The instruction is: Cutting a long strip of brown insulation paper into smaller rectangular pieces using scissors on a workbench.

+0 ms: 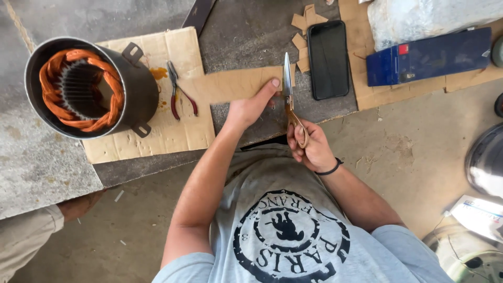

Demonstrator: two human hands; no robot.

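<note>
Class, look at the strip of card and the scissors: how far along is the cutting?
Done: small cut pieces already lie beside the phone. In hand: the left hand presses the card strip flat while the right hand works the scissors at its end. Left: most of the strip remains uncut.

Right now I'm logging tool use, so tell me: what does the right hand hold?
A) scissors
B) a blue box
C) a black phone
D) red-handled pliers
A: the right hand grips the handles of the scissors, blades at the edge of the brown paper strip that the left hand presses flat.
</note>
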